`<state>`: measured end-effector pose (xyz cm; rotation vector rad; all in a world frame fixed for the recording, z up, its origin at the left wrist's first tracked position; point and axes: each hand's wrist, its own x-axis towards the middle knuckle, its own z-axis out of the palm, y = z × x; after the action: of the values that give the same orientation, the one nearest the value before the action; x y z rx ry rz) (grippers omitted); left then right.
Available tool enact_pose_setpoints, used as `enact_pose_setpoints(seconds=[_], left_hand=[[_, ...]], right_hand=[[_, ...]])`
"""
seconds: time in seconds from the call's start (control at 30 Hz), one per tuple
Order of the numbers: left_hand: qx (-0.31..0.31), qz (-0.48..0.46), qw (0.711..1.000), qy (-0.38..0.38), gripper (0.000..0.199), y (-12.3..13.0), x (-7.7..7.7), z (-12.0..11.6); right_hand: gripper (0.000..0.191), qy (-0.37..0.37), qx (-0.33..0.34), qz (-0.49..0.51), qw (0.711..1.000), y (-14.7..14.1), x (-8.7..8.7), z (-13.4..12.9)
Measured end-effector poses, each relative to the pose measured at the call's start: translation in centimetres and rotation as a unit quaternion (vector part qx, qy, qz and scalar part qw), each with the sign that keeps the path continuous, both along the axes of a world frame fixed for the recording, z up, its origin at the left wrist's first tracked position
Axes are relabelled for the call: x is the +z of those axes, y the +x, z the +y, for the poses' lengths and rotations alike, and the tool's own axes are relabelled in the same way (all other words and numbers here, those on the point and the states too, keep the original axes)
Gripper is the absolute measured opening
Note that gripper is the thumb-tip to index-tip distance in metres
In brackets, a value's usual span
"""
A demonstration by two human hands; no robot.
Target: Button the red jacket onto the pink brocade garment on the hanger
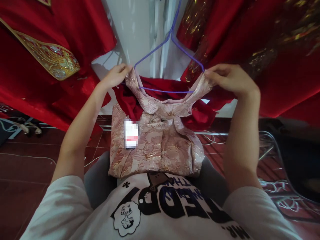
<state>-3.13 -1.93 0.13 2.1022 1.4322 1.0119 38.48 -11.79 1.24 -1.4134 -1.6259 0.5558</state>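
Observation:
A pink brocade garment [150, 146] with a shiny floral pattern hangs in front of my lap, its neckline spread around a purple hanger [162, 90]. My left hand [117, 76] pinches the garment's left shoulder beside one end of the hanger. At the other end, my right hand [231, 78] grips the right shoulder between thumb and fingers. Red fabric [131, 106] lies against the garment behind the neckline. A white tag [131, 133], partly blurred, hangs on the front at the left.
Red garments with gold decoration hang at the left [92, 30] and right [287, 66]. A metal rail [215, 133] runs low behind the pink garment. A black chair [297, 160] stands at the right, with white cables [285, 200] near it on the tiled floor.

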Motion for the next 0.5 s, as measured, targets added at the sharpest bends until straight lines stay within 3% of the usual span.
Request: enact_pose_setpoints(seconds=[0.13,0.3,0.5], left_hand=[[-0.024,-0.041,0.997,0.053,0.057,0.3,-1.3,0.2],[0.009,-0.189,0.979,0.07,0.056,1.1,-3.0,0.6],[0.12,-0.281,0.951,0.035,0.027,-0.7,-4.8,2.0]], right_hand=[[0.004,0.089,-0.004,0.018,0.996,0.1,-2.1,1.3],[0.007,0.123,-0.027,0.069,0.99,0.0,-2.7,2.0],[0.005,0.125,-0.142,0.149,0.971,1.4,-4.2,2.9]])
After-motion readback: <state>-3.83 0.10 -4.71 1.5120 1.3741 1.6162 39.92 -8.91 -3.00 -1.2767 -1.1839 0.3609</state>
